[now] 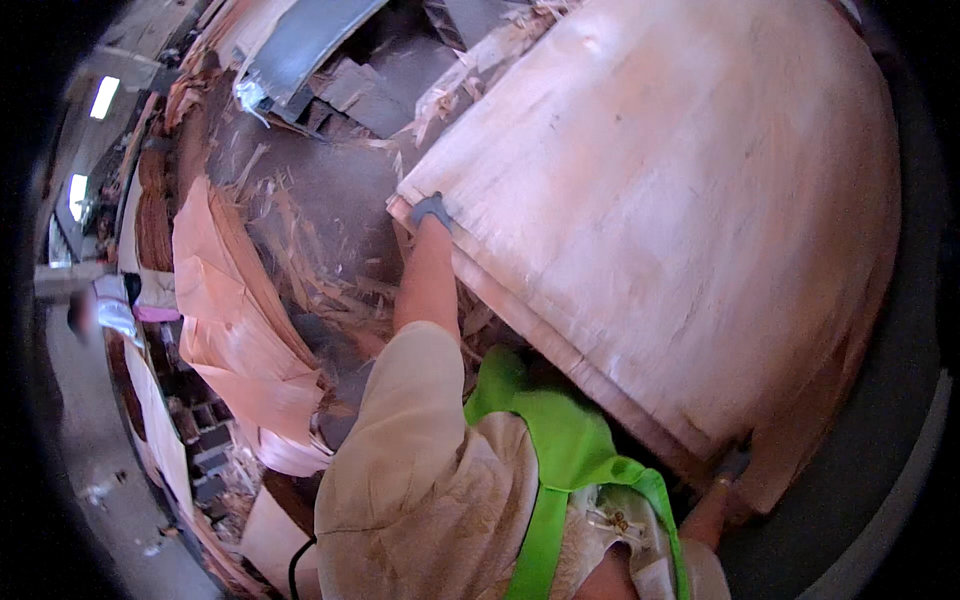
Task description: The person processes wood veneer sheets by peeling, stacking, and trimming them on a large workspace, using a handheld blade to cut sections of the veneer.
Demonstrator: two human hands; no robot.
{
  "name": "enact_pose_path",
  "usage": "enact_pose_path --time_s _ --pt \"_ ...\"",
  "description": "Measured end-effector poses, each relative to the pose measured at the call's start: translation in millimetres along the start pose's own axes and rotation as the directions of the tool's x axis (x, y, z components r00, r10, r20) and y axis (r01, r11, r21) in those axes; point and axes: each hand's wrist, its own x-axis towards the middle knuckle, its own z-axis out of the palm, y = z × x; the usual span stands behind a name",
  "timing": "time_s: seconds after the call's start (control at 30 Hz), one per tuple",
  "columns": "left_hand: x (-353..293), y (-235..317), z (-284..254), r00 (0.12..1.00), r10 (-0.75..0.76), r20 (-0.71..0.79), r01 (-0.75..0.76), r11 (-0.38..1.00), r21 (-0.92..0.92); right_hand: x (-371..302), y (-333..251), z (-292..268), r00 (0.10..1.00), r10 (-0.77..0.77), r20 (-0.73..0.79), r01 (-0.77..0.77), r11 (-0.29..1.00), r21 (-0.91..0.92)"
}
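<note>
A large pale sheet of wood veneer (660, 200) fills the upper right, lying on top of a stack of similar sheets. My left hand (432, 212), in a grey glove, grips the sheet's near left corner. My right hand (733, 468), also gloved, holds the sheet's lower edge at the bottom right; only part of it shows. My beige sleeve and a bright green strap (560, 450) cover the lower middle.
Torn veneer scraps and splinters (300, 250) litter the dark floor to the left. A curled pile of thin veneer (235, 330) stands at the left. Dark boards (310, 40) lie at the top. A person (110, 310) stands far left.
</note>
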Motion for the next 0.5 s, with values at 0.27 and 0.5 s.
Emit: enact_pose_path --time_s 0.27,0.5 --pt "29.3 -4.5 -3.1 0.942 -0.096 0.322 0.096 0.995 0.016 -26.7 -27.0 -42.8 0.992 0.108 0.059 -0.108 0.994 -0.014" --pt "34.2 -9.7 -32.5 0.887 -0.241 0.394 0.209 0.97 0.121 -36.5 -67.3 -55.8 0.816 0.577 -0.007 -0.577 0.816 0.031"
